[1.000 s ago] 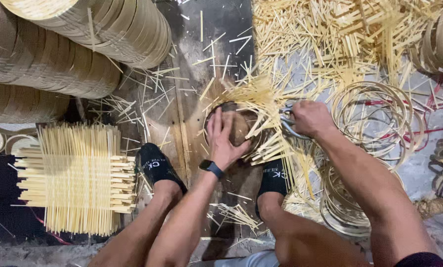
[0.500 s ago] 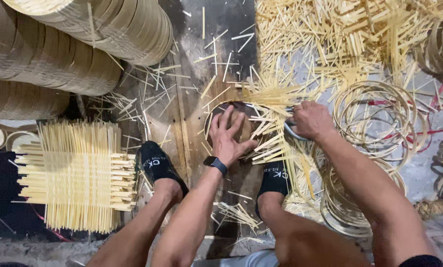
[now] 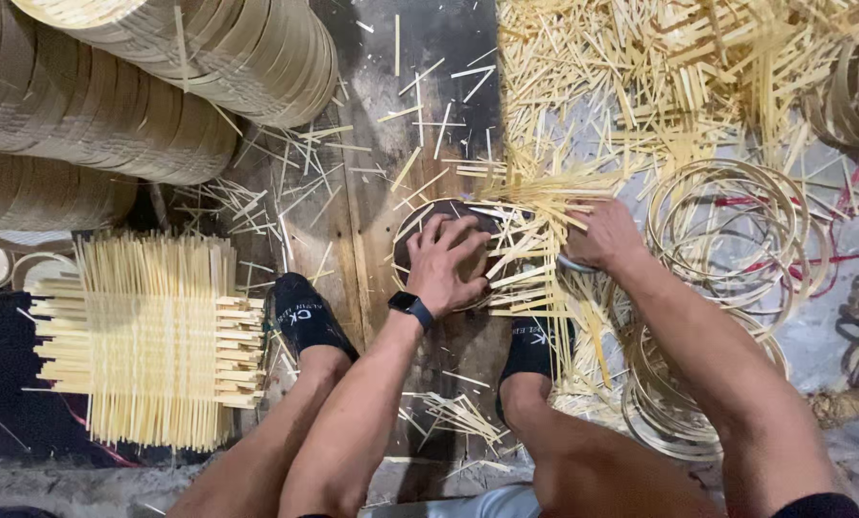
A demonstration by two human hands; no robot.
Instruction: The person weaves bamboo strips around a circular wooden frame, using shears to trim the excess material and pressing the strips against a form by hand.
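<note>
Head view, the only one: left hand (image 3: 446,264) lies flat, fingers spread, pressing down on a round woven mat of pale bamboo strips set in a thin hoop (image 3: 453,251). Open palm, pinning rather than gripping. A black wristwatch (image 3: 410,309) sits on that wrist.

Right hand (image 3: 602,235) is curled at the mat's right edge, among the loose strip ends (image 3: 535,245) that stick out past the hoop. It seems closed on something small and metallic, but fingers hide it; can't tell what it grasps.

The mat rests on a dark wooden board (image 3: 391,173) between two feet in black socks (image 3: 305,317).

Around it: square lattice of woven bamboo strips (image 3: 146,341) to the left, stacked bamboo hoop frames (image 3: 142,86) top left, a heap of cut strip offcuts (image 3: 660,67) top right, a pile of thin bamboo rings (image 3: 727,230) to the right.

Risks, as I judge them:
- Left fingertips lie close to where the right hand works; a slip there could hit them.
- Only palm pressure holds the mat, so a sideways pull could rotate it or pop strips out of the hoop.
- Loose ends are springy and splintery on bare skin.
</note>
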